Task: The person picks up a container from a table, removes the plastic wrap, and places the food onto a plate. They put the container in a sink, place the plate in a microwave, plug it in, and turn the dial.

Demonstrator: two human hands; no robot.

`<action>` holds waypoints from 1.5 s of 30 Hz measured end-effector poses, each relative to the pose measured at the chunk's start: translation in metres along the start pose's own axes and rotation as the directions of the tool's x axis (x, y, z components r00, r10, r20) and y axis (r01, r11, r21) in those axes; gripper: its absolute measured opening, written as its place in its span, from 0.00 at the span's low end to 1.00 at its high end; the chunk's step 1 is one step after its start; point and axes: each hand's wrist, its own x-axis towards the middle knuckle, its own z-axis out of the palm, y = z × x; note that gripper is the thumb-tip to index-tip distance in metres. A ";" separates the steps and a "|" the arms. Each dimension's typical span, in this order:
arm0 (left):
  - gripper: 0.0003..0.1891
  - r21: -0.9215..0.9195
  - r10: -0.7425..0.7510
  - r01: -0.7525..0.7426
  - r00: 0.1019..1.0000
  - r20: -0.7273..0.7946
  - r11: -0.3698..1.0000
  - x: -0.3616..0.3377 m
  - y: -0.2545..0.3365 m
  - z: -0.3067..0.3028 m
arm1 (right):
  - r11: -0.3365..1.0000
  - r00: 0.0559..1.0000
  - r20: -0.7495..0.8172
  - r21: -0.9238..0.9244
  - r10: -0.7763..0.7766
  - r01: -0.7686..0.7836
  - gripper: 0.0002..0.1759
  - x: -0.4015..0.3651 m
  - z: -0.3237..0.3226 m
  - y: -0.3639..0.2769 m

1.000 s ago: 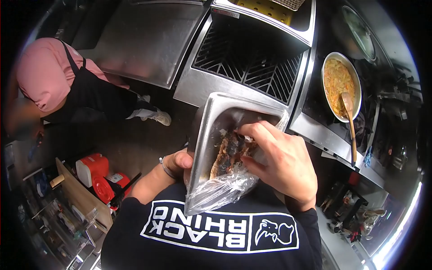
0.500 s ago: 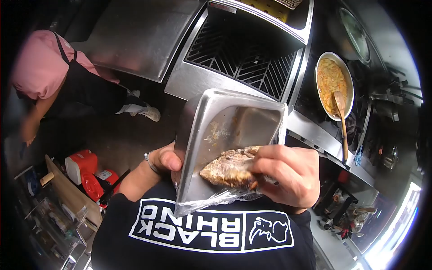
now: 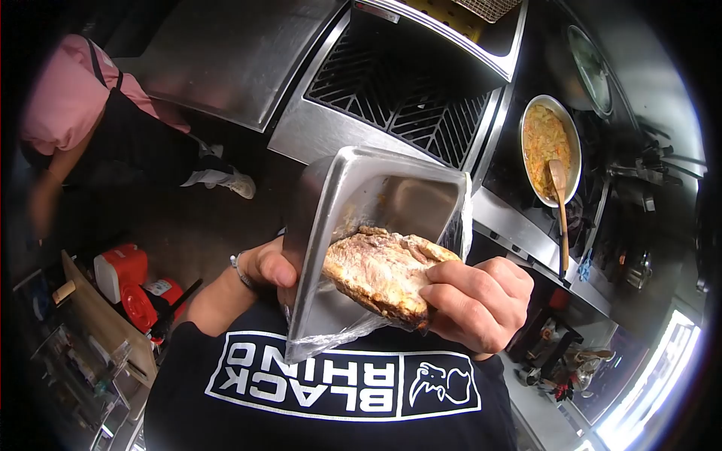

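My left hand (image 3: 269,269) grips the left side of a deep stainless steel food pan (image 3: 421,201), thumb on the outer wall and the other fingers hidden behind it. The pan is tilted in front of my chest. Clear plastic wrap (image 3: 342,340) clings along its near and right edges. Between the thumb and fingers of my right hand (image 3: 481,301) is a piece of cooked chicken (image 3: 380,274), browned at the edges and pale on the face turned up. It overlaps the pan's opening, and its left tip is close to the pan's left wall.
Ahead is a grill (image 3: 402,105) with black ridged grates. On the stove at right stands a pan of cooked vegetables (image 3: 545,139) with a wooden spatula (image 3: 557,180) in it. Another person (image 3: 98,128) in pink and black is at left. Red and white containers (image 3: 131,278) sit below.
My right hand has turned the chicken so its broad pale face shows, lifting it slightly in the pan. The left hand keeps its hold on the pan. The whole view has shifted slightly.
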 end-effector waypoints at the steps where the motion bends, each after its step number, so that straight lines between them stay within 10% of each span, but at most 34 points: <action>1: 0.46 0.000 0.000 0.000 1.000 0.002 1.000 0.000 0.000 0.000 | 1.000 1.000 0.015 -0.017 -0.001 0.001 0.10 0.000 0.000 -0.001; 25: 0.47 0.053 0.007 -0.008 1.000 0.029 0.999 -0.005 -0.002 0.014 | 0.883 0.923 0.037 0.278 0.382 -0.377 0.16 -0.002 0.025 0.008; 35: 0.46 -0.012 -0.032 0.032 0.999 -0.007 0.999 -0.002 0.001 0.009 | 0.196 0.508 0.304 0.673 0.806 -0.713 0.14 -0.004 0.023 0.002; 45: 0.43 -0.097 0.069 -0.068 0.998 0.001 0.993 0.000 -0.009 -0.019 | 0.218 0.504 0.257 0.678 0.825 -0.702 0.17 -0.004 0.032 0.008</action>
